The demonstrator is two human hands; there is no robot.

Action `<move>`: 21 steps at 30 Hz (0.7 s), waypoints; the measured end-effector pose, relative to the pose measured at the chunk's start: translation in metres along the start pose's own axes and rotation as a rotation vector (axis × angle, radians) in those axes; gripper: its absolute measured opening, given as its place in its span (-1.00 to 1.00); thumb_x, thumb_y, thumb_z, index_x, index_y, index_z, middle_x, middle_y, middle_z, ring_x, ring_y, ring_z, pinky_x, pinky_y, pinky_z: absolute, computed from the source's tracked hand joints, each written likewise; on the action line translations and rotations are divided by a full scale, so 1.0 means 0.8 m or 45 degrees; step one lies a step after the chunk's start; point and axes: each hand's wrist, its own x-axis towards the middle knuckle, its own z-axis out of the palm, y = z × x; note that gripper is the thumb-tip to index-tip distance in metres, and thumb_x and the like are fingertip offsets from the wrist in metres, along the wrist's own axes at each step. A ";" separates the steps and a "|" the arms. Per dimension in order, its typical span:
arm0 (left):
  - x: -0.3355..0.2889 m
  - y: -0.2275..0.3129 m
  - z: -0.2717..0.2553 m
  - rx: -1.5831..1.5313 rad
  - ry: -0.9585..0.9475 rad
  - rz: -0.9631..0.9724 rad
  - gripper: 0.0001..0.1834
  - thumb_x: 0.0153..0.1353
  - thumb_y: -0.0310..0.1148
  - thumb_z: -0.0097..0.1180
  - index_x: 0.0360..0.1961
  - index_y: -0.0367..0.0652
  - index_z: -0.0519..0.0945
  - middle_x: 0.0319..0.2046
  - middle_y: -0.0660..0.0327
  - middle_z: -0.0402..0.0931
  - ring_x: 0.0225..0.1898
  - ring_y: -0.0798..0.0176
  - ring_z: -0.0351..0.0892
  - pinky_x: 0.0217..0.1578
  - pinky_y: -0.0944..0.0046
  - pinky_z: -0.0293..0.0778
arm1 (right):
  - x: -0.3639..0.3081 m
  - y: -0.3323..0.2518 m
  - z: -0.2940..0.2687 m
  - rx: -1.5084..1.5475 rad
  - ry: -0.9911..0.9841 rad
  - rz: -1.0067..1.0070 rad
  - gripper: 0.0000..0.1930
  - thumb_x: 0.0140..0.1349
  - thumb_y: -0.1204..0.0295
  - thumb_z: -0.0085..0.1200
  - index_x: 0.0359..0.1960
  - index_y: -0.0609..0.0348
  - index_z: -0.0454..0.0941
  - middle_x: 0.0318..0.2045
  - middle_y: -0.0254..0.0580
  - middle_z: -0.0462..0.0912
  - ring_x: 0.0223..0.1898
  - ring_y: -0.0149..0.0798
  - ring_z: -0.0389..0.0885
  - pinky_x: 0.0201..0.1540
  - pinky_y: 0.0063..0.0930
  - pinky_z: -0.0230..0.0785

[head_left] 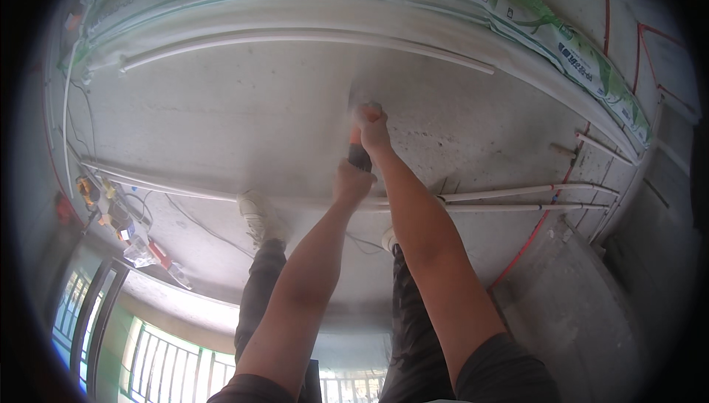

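Out in front of my feet, an orange and black angle grinder [360, 156] is held against the grey concrete floor [281, 107]. My right hand [374, 131] is wrapped round its front part. Closer to me, my left hand [352, 183] grips the black rear body. A dusty haze hangs about the tool's far end, so its disc is hidden or too blurred to make out.
A long white pipe [310, 33] lies beyond the tool, before green-and-white plastic sheeting [561, 41]. More white pipes [509, 195] cross near my shoes [256, 218]. Tools and packaging [136, 237] clutter the left; a red conduit [526, 246] runs at right.
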 end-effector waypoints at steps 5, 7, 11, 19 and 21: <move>0.009 0.001 0.003 0.002 0.019 0.014 -0.26 -0.06 -0.37 0.51 0.20 -0.36 0.58 0.06 -0.20 0.75 0.16 -0.25 0.76 0.15 -0.11 0.64 | 0.012 -0.002 0.001 -0.055 0.015 0.000 -0.17 0.46 -0.03 0.28 0.54 0.23 0.22 0.30 0.00 0.58 0.34 -0.07 0.58 0.44 -0.18 0.39; 0.010 0.004 0.003 0.002 0.022 0.001 -0.26 -0.06 -0.36 0.52 0.21 -0.36 0.60 0.06 -0.20 0.76 0.16 -0.24 0.77 0.15 -0.11 0.65 | 0.005 -0.010 0.004 -0.127 0.095 0.011 -0.34 0.53 0.07 0.20 0.43 0.26 0.32 0.16 -0.04 0.69 0.21 -0.10 0.69 0.36 -0.23 0.46; 0.018 0.005 0.004 0.053 0.016 0.016 -0.29 -0.06 -0.35 0.54 0.19 -0.35 0.65 0.04 -0.18 0.79 0.14 -0.22 0.80 0.12 -0.10 0.68 | 0.027 -0.007 -0.004 0.004 -0.150 -0.025 -0.43 0.53 0.10 0.15 0.37 0.25 0.41 0.12 -0.05 0.70 0.10 -0.14 0.72 0.24 -0.21 0.55; 0.023 0.016 0.004 0.144 0.006 0.006 -0.31 -0.04 -0.29 0.57 0.16 -0.33 0.69 0.00 -0.14 0.81 0.07 -0.16 0.84 0.06 -0.08 0.70 | 0.041 -0.008 0.005 0.109 -0.067 0.018 -0.58 0.57 0.21 0.18 0.29 0.21 0.48 0.08 -0.09 0.70 0.04 -0.26 0.71 0.18 -0.33 0.58; 0.032 0.010 0.005 0.068 -0.055 -0.021 -0.30 -0.04 -0.27 0.57 0.17 -0.32 0.69 -0.01 -0.12 0.81 0.07 -0.15 0.83 0.05 -0.08 0.70 | 0.032 -0.021 0.007 0.100 -0.008 0.004 -0.59 0.58 0.23 0.18 0.29 0.20 0.48 0.08 -0.08 0.70 -0.01 -0.25 0.72 0.10 -0.30 0.62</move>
